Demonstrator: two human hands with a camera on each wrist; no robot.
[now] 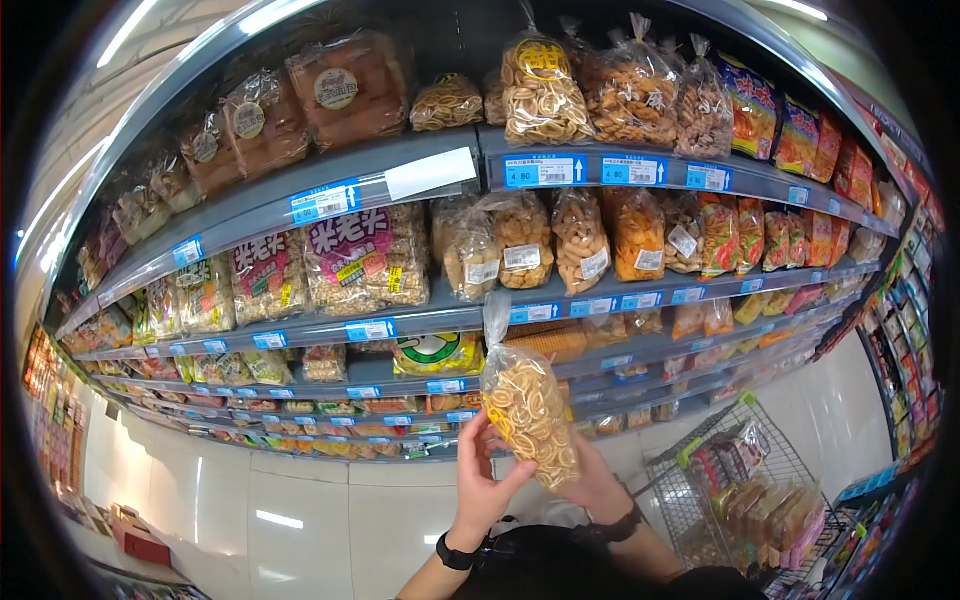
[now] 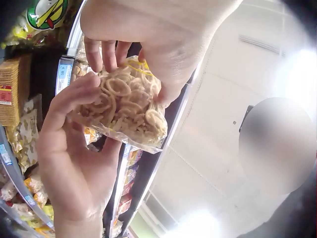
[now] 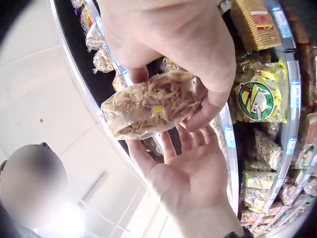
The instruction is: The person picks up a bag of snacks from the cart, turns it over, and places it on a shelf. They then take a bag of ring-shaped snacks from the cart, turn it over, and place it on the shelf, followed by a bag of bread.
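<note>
Your left hand's (image 1: 483, 485) curled fingers and thumb are clamped on the bag of ring-shaped snacks (image 1: 532, 415), and your right hand (image 1: 597, 487) grips its other side. The bag is held in front of the shelves (image 1: 250, 223), its gathered top upward; a wire cart (image 1: 668, 500) holding packages stands to your right

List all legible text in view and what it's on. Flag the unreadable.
"米老头": two large clear bags of puffed snacks with pink and purple print
"4.80": blue-and-white shelf tag under the upright clear bag of pale rings
"4.80": the next blue-and-white tag to its right
Too small or blurred: other shelf tags, yellow print on the clear ring-snack bag in the hands, remaining packaging.
</note>
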